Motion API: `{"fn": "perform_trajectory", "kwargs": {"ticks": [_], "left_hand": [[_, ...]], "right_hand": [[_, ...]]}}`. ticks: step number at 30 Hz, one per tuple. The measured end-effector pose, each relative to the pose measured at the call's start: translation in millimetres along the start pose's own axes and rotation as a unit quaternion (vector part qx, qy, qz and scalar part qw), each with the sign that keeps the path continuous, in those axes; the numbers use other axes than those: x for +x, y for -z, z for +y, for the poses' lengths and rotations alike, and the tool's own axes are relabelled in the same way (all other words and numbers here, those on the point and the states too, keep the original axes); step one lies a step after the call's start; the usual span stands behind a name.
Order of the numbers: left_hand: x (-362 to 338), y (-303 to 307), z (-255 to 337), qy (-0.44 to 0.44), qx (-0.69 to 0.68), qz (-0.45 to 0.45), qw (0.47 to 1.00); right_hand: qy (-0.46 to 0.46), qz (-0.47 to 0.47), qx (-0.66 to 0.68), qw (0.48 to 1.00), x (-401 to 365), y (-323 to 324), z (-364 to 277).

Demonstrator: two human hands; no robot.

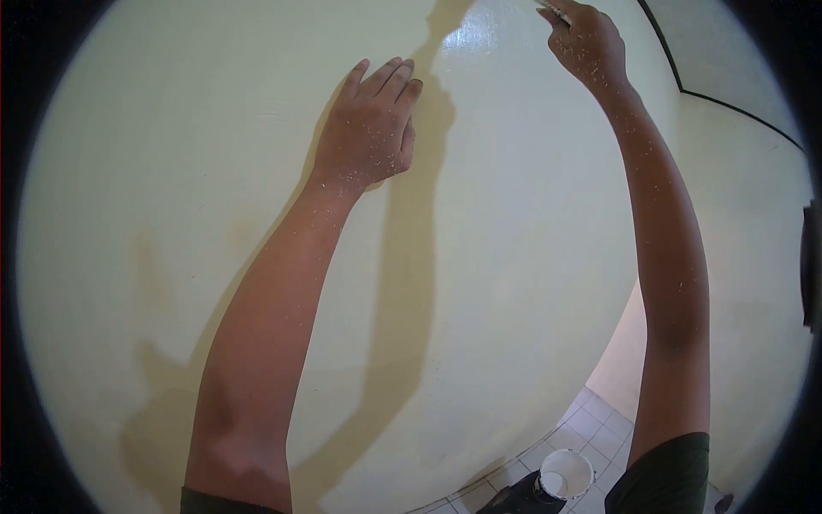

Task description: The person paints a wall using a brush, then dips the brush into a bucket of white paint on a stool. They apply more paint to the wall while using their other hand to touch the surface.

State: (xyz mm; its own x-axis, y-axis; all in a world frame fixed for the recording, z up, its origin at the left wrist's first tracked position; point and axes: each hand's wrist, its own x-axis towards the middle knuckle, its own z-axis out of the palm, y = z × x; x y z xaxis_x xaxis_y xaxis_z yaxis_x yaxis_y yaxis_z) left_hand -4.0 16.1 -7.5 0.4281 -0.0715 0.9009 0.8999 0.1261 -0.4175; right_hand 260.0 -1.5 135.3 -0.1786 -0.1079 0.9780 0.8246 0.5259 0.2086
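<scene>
My left hand (368, 128) is raised against the pale cream wall (214, 146), its fingers stretched out and nothing held in it. My right hand (589, 47) is higher up at the top edge of the view, closed around a thin, light-coloured handle (556, 12). The far end of that tool is cut off by the frame, so its kind does not show. White specks dot both hands and forearms. Left of my right hand, a patch of the wall shines wet or glossy (471, 32).
On the tiled floor (599, 428) below stands a white bucket (566, 474) with a whitish inside, beside a dark object (514, 499). A dark line (728, 104) runs along the wall at upper right. Something dark (807, 265) sits at the right edge.
</scene>
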Motion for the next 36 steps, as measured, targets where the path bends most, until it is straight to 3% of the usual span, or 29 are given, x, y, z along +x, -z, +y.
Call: {"fn": "perform_trajectory", "kwargs": {"ticks": [1, 4, 7, 13, 16, 20, 21, 24, 28, 34, 36], "left_hand": [[0.0, 0.0, 0.0, -0.002, 0.002, 0.0, 1.0], [-1.0, 0.0, -1.1, -0.003, 0.001, -0.001, 1.0], [-0.6, -3.1, -1.3, -0.01, 0.013, 0.023, 1.0], [-0.9, 3.0, 0.3, -0.003, 0.014, -0.01, 1.0], [-2.0, 2.9, 0.3, -0.001, 0.007, -0.009, 1.0], [-1.0, 2.3, 1.1, 0.003, 0.005, -0.011, 1.0], [-1.6, 1.9, 1.4, 0.003, 0.002, -0.01, 1.0], [-2.3, 1.4, 0.7, -0.001, -0.001, -0.007, 1.0], [-2.3, 0.7, 0.1, -0.004, -0.006, -0.001, 1.0], [-1.6, -0.1, 0.5, -0.002, -0.01, 0.005, 1.0], [-0.5, 0.0, 0.1, -0.001, -0.005, 0.005, 1.0]], "right_hand": [[-0.036, -0.056, -0.004, 0.998, 0.0, 4.5, -7.1], [-0.002, -0.174, 0.061, 0.983, 2.8, 1.0, 10.8], [0.136, -0.157, 0.052, 0.977, -2.4, -12.7, 46.1], [0.144, -0.318, 0.096, 0.932, -42.7, 11.6, 28.9], [0.077, -0.442, 0.076, 0.89, -59.8, 25.7, 6.6], [0.072, -0.477, 0.072, 0.873, -68.7, 27.2, 12.0], [0.073, -0.47, 0.044, 0.878, -66.3, 34.0, 4.5], [0.145, -0.299, 0.091, 0.939, -55.4, 18.7, 25.9], [0.111, -0.102, 0.012, 0.988, -29.9, 13.8, 26.8], [0.053, 0.067, 0.004, 0.996, -10.4, 4.5, -13.9], [0.02, 0.035, 0.021, 0.999, 4.8, -1.5, -15.2]]}}
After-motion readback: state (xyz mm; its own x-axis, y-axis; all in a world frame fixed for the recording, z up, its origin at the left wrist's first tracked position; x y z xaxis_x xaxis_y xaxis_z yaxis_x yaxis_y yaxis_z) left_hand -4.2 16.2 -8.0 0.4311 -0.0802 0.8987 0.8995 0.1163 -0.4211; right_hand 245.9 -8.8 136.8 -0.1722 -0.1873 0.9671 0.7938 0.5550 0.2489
